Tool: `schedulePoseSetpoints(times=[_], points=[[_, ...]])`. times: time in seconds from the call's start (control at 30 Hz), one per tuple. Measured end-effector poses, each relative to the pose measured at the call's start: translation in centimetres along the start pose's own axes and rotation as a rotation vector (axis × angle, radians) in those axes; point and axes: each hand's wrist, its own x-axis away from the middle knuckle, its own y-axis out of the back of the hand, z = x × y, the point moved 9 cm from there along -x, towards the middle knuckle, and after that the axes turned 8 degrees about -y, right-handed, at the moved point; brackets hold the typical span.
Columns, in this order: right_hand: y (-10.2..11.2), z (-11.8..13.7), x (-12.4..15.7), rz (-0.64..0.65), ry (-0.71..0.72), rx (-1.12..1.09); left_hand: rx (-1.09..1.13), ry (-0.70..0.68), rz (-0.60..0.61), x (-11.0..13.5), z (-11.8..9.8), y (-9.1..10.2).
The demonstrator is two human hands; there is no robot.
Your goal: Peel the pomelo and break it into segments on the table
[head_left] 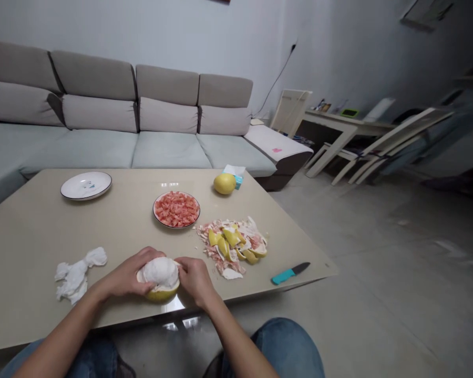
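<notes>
A partly peeled pomelo (161, 273) is between my two hands at the front edge of the table. Its upper part shows white pith, and yellow-green rind still covers its underside. My left hand (136, 270) is wrapped around the left side of the fruit. On the other side, my right hand (195, 278) pinches the edge of the peel with curled fingers. Just right of my hands lies a heap of yellow peel and pinkish scraps (232, 241). Behind the fruit stands a plate (156, 214) of red pulp pieces (176, 209).
A knife with a teal handle (284, 276) lies near the table's right corner. Crumpled white tissue (76, 275) is on the left. Farther back are a white plate (73, 187), a whole yellow pomelo (224, 184) and a tissue pack (238, 180). A sofa (165, 149) stands behind the table.
</notes>
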Motion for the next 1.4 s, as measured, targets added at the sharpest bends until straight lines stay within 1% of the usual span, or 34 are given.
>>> schedulePoseSetpoints(times=[0.1, 0.2, 0.3, 0.37, 0.47, 0.6, 0.83, 0.9, 0.97, 1.07, 1.13, 1.27, 1.33, 1.4], points=[[-0.4, -0.2, -0.5, -0.004, -0.016, -0.016, -0.002, -0.005, 0.008, 0.0, 0.2, 0.0], [-0.6, -0.1, -0.7, 0.014, -0.002, -0.027, -0.003, -0.007, 0.005, 0.1, 0.3, 0.1], [-0.8, 0.2, -0.8, 0.049, 0.022, -0.016, 0.012, -0.01, 0.017, 0.0, 0.1, 0.1], [-0.8, 0.3, -1.0, 0.051, 0.014, 0.001, 0.018, -0.013, 0.023, 0.0, -0.2, 0.0], [-0.9, 0.1, -1.7, 0.018, -0.038, 0.027, 0.01, -0.017, 0.022, 0.0, -0.2, 0.1], [-1.1, -0.1, -2.2, -0.03, -0.088, 0.048, -0.011, -0.016, 0.016, 0.2, 0.3, 0.2], [-1.4, -0.1, -1.5, -0.11, -0.067, 0.085, 0.017, -0.028, 0.032, 0.4, 0.8, 0.1], [-1.1, 0.0, -1.7, -0.144, -0.048, 0.106, 0.017, -0.034, 0.049, 0.7, 0.7, 0.0], [0.0, -0.3, -2.2, -0.204, -0.037, 0.134, 0.015, -0.06, 0.085, 0.9, 0.3, -0.3], [3.1, -1.1, -3.2, -0.302, -0.009, 0.182, 0.019, -0.095, 0.126, 1.2, -0.1, -0.7], [5.6, -1.5, -4.0, -0.338, 0.041, 0.209, 0.02, -0.073, 0.105, 1.2, 0.2, -0.6], [10.5, -2.4, -5.0, -0.45, 0.096, 0.247, -0.008, 0.035, 0.03, 1.1, 1.7, -0.1], [11.8, -2.5, -4.9, -0.503, 0.108, 0.25, -0.028, 0.076, 0.013, 1.1, 2.1, 0.0], [11.6, -2.2, -4.0, -0.519, 0.123, 0.235, -0.049, 0.108, 0.007, 1.1, 2.3, 0.0]])
